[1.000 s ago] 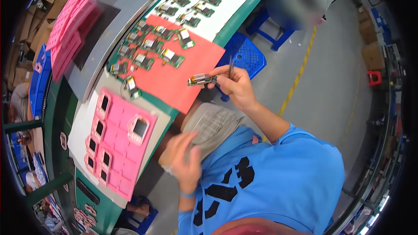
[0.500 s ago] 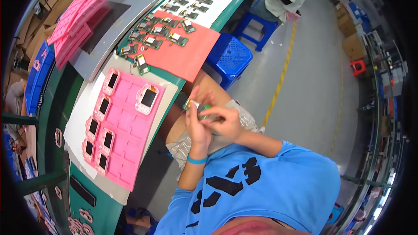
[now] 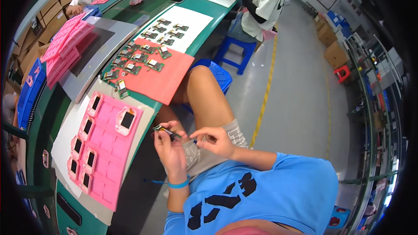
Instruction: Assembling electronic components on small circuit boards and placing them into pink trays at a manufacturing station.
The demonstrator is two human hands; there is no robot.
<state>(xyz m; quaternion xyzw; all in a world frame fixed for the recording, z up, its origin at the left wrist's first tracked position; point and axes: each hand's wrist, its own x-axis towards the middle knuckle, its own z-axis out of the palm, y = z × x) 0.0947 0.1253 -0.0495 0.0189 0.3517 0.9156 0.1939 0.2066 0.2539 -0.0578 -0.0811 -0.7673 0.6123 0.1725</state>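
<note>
My left hand [image 3: 170,151] is closed on a small circuit board [image 3: 166,132], which it holds tilted above my lap, just off the table's edge. The board is green and dark, with a pale component on it. Just right of it is my right hand [image 3: 219,142], its fingers curled and the thumb and index fingertips close together; anything between them is too small to make out. Several similar circuit boards [image 3: 154,65] with silvery parts lie on a red-orange mat [image 3: 163,82]. A pink tray [image 3: 106,148] nearer me holds several pink frames with dark screens [image 3: 126,120].
A dark phone-like slab [image 3: 69,209] lies on the green table at the near left. Stacked pink trays [image 3: 65,48] stand on a grey metal plate [image 3: 114,28]. More boards sit on a white sheet [image 3: 191,19]. A blue stool [image 3: 222,76] is beside my knee; other people work farther along.
The view has tilted up, showing more of the far table. My right hand has drawn away from the circuit board, which is tilted differently in my left hand.
</note>
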